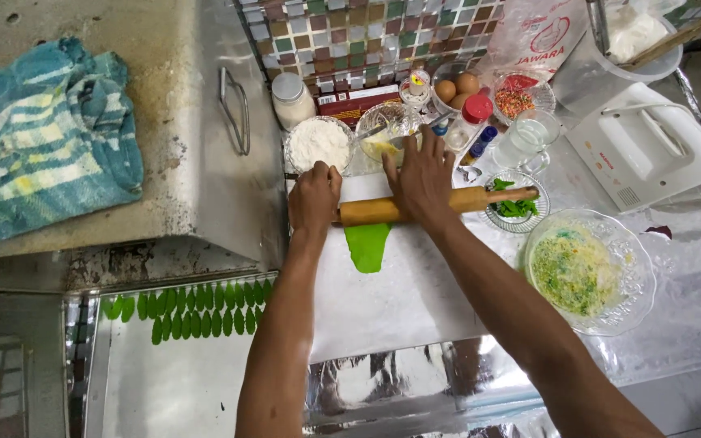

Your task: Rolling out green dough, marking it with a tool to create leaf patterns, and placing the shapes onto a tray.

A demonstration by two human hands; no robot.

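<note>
A: Head view: both palms press a smooth wooden rolling pin (415, 208), left hand (315, 197) curled over its left end, right hand (423, 180) flat, fingers spread.

B: Under it, near side, a glossy green dough (368, 245) tongue lies on the white board (399, 300).

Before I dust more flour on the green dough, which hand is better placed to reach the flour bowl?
Probably the left hand: it rests on the rolling pin directly below the flour bowl. The right hand sits nearer the batter bowl.

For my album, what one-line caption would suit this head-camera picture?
Both hands, left hand and right hand, press a wooden rolling pin over green dough on a white board.
</note>
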